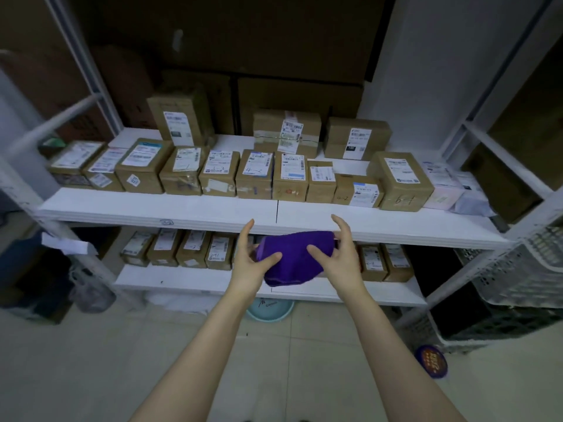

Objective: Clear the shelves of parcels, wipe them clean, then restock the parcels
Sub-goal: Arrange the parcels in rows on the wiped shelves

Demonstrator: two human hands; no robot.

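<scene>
A folded purple cloth (294,257) hangs between my two hands, in front of the upper shelf's front edge (380,229). My left hand (251,257) pinches its left side with thumb on top. My right hand (338,254) pinches its right side, index finger raised. A row of brown cardboard parcels (219,173) with white labels stands along the upper white shelf, with three more parcels (286,132) behind. The lower shelf (189,280) holds another row of parcels (195,248), partly hidden by the cloth and my hands.
A white plastic crate (524,275) stands at the right beside the rack. A pale blue basin (269,309) sits on the floor under the lower shelf. A round blue lid (431,360) lies on the tiled floor. White soft-pack parcels (451,190) lie at the shelf's right end.
</scene>
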